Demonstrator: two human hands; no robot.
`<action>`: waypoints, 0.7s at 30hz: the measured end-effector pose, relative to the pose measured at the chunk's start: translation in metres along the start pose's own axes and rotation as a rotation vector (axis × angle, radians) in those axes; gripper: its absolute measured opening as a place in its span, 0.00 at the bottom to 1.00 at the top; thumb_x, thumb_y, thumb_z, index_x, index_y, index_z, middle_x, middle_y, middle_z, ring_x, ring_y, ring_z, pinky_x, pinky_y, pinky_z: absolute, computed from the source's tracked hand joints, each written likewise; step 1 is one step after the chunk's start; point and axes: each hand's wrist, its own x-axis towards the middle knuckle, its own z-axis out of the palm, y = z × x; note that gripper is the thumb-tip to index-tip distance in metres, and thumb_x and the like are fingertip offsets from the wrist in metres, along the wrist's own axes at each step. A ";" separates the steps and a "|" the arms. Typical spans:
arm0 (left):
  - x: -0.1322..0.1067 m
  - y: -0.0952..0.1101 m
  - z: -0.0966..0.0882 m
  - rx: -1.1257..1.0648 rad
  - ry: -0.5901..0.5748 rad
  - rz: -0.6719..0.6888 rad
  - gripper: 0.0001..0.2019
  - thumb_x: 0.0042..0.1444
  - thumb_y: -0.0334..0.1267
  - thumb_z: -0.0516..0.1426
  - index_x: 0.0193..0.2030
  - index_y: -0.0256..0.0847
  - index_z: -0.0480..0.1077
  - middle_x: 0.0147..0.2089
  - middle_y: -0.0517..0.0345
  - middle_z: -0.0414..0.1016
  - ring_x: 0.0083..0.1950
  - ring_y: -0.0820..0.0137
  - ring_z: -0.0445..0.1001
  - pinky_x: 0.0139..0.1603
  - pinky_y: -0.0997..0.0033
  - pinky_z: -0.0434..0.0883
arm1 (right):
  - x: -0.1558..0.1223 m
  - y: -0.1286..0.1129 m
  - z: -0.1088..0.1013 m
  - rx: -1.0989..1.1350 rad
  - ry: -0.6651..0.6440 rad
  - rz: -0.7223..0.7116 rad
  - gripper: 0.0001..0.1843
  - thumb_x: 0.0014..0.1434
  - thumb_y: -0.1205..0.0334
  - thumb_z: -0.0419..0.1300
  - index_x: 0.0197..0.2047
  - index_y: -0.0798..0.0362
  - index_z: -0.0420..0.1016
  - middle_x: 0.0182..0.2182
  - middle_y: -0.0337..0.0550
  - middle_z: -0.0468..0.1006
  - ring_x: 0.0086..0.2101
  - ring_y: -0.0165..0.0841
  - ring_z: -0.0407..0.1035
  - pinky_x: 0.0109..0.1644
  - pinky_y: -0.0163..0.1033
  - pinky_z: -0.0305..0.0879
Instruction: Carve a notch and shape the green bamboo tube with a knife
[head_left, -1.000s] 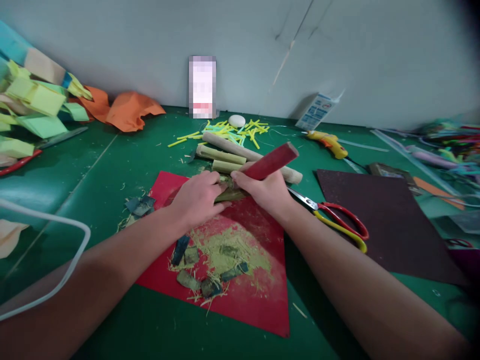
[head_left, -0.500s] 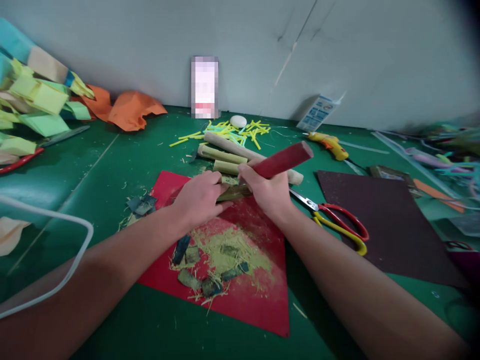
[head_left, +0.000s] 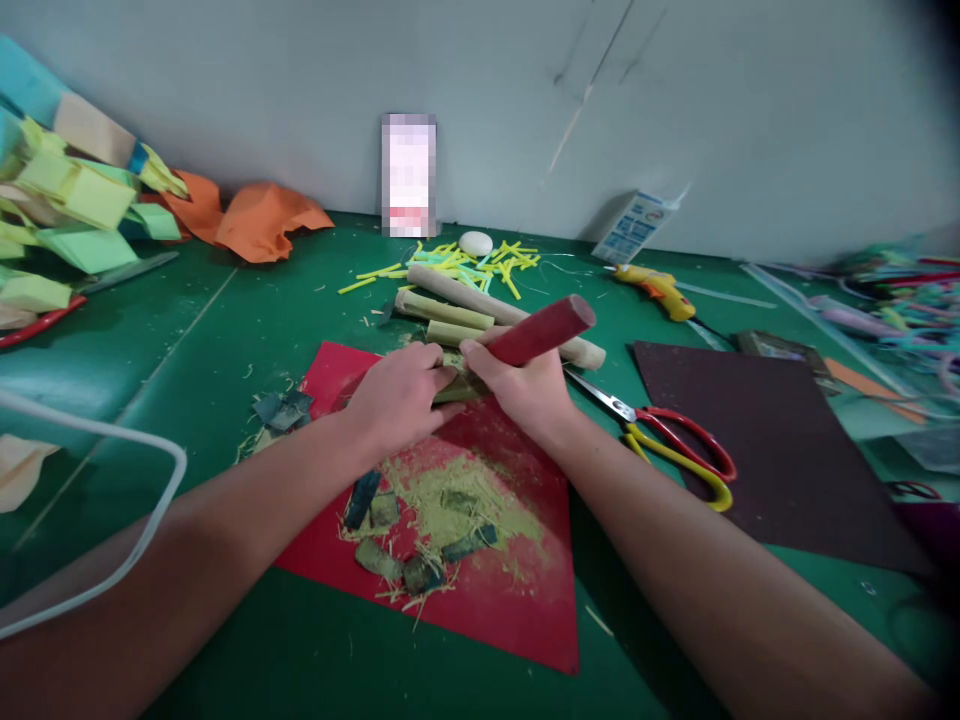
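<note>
My left hand presses a greenish bamboo piece down at the far part of a red sheet. In my right hand is a tool with a thick, round red handle, tilted up to the right. Its working end is hidden by my fingers at the bamboo. Two yellow-green bamboo pieces and a longer pale stick lie just beyond my hands. Pale dust and shavings with dark green scraps cover part of the sheet nearer me.
Right of my right arm are scissors with red and yellow handles, partly on a dark sheet. Farther back lie a yellow glue gun and short yellow straws. A phone leans on the wall. A white cable crosses my left forearm.
My right hand and the red handle have shifted slightly left and toward me. My left hand stays in place on the bamboo.
</note>
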 end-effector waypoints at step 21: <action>0.001 0.001 -0.001 -0.048 -0.041 -0.017 0.15 0.63 0.47 0.54 0.43 0.37 0.74 0.44 0.48 0.71 0.47 0.58 0.70 0.44 0.60 0.68 | -0.008 -0.004 0.015 -0.265 -0.025 -0.014 0.14 0.54 0.56 0.55 0.21 0.50 0.60 0.21 0.38 0.66 0.26 0.31 0.62 0.34 0.41 0.60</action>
